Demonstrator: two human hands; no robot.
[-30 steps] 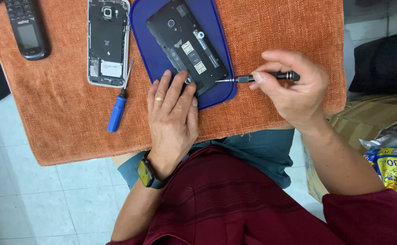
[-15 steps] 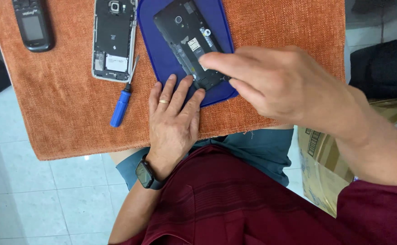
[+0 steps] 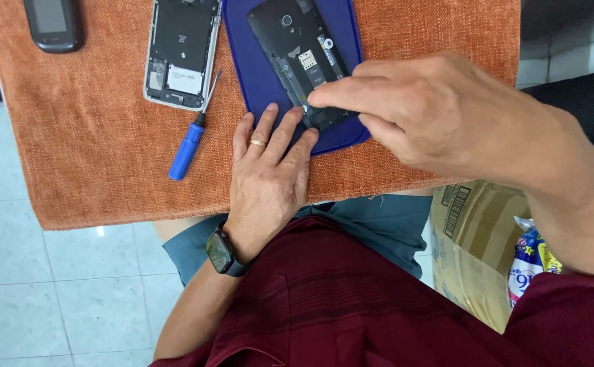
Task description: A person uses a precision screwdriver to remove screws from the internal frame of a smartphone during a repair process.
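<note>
Opened black phone sits upper centre on the blue mat, back cover off, board exposed. Left hand lies flat, fingers spread, tips pinning the phone's lower edge. Right hand has fingers pinched at the phone's lower end; whether they hold anything can't be told. Blue screwdriver idle on the orange cloth, beside a second stripped phone. Judging by that: teardown underway, not finished.

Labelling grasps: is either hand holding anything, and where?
Left hand pins the opened black phone at its lower edge; right hand fingertips touch it. Nothing lifted.
</note>
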